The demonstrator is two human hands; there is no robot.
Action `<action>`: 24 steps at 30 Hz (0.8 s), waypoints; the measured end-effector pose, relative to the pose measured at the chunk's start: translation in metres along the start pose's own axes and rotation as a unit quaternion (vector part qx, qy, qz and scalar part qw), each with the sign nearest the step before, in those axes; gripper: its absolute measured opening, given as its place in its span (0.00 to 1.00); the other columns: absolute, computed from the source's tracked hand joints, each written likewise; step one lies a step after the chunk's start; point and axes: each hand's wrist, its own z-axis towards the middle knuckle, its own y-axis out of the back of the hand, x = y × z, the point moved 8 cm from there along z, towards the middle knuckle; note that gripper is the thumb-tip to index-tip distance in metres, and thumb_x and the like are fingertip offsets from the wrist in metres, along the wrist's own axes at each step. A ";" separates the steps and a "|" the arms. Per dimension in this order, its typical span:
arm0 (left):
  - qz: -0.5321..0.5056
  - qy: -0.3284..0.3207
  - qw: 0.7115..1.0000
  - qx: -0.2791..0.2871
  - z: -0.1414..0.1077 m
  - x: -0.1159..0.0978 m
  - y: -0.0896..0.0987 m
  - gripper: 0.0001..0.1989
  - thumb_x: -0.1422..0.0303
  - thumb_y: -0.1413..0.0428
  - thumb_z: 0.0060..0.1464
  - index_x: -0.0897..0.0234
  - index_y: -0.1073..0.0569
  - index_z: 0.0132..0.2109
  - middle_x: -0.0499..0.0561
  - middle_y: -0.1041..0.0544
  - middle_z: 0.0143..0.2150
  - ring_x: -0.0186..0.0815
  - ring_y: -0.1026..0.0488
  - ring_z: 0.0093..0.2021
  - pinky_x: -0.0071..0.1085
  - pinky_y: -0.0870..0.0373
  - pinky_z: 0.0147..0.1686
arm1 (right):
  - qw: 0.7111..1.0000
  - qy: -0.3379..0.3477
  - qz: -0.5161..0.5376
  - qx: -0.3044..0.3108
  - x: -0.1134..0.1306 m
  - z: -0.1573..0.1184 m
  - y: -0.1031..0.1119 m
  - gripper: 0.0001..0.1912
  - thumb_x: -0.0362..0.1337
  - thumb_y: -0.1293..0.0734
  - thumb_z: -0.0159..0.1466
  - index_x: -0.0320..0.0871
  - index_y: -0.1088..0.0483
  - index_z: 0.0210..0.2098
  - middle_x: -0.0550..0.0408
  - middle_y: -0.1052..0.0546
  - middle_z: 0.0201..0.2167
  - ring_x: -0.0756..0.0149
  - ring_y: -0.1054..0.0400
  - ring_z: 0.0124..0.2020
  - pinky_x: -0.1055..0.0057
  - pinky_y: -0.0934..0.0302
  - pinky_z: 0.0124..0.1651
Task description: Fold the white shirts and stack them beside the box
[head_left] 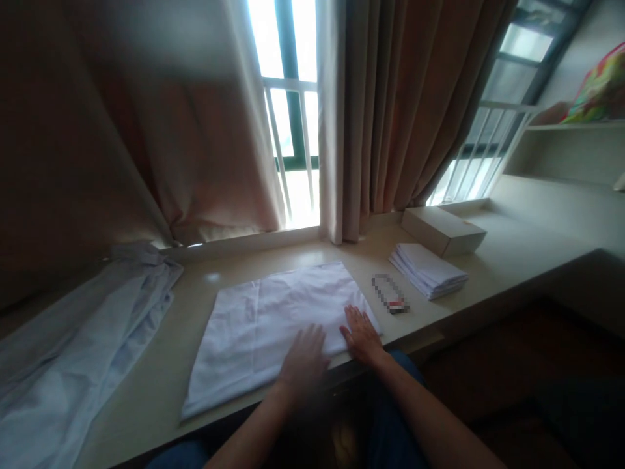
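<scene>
A white cloth garment (273, 319), folded into a broad flat shape, lies on the pale desk (146, 365) in front of me. My left hand (305, 358) rests on its near edge with the fingers stretched out, slightly blurred by motion. At the garment's right end, my right hand (361, 331) lies flat on the cloth, fingers spread. Neither hand grips anything. Just right of the garment is a pixelated small item (389, 294) with a red patch, whose kind I cannot make out.
A stack of folded white cloth (430, 270) sits at the right, beside a white box (443, 231). Crumpled white garments (88, 345) cover the left end of the desk. Behind it hang brown curtains (385, 104) before barred windows. A shelf (576, 127) stands at far right.
</scene>
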 end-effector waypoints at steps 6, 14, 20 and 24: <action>-0.109 -0.092 0.990 -0.005 0.070 -0.097 -0.016 0.32 0.57 0.54 0.60 0.64 0.47 0.68 0.56 0.46 0.69 0.45 0.53 0.69 0.45 0.52 0.66 | 0.977 -0.077 0.165 -0.109 -0.027 0.002 0.038 0.34 0.52 0.56 0.70 0.35 0.45 0.64 0.45 0.41 0.64 0.63 0.49 0.66 0.63 0.53 0.66; -0.112 -0.083 0.990 -0.006 0.102 -0.118 -0.060 0.33 0.60 0.56 0.61 0.62 0.54 0.69 0.56 0.52 0.70 0.49 0.58 0.70 0.55 0.62 0.66 | 0.996 0.031 0.007 0.087 -0.019 0.007 0.026 0.42 0.59 0.55 0.67 0.32 0.53 0.67 0.43 0.54 0.69 0.56 0.64 0.69 0.58 0.66 0.69; -0.082 -0.108 0.991 -0.005 0.100 -0.124 -0.055 0.32 0.64 0.59 0.62 0.61 0.59 0.70 0.55 0.56 0.71 0.49 0.61 0.70 0.56 0.68 0.66 | 0.993 0.020 -0.044 0.108 -0.019 0.023 0.014 0.44 0.60 0.54 0.66 0.29 0.55 0.68 0.42 0.59 0.69 0.54 0.70 0.70 0.59 0.71 0.69; -0.079 -0.090 0.993 0.004 0.102 -0.121 -0.051 0.31 0.63 0.61 0.63 0.60 0.60 0.70 0.54 0.57 0.71 0.51 0.62 0.70 0.59 0.71 0.65 | 0.992 0.041 -0.042 0.111 -0.008 0.039 0.009 0.43 0.59 0.52 0.66 0.31 0.56 0.68 0.44 0.60 0.69 0.56 0.72 0.70 0.62 0.72 0.69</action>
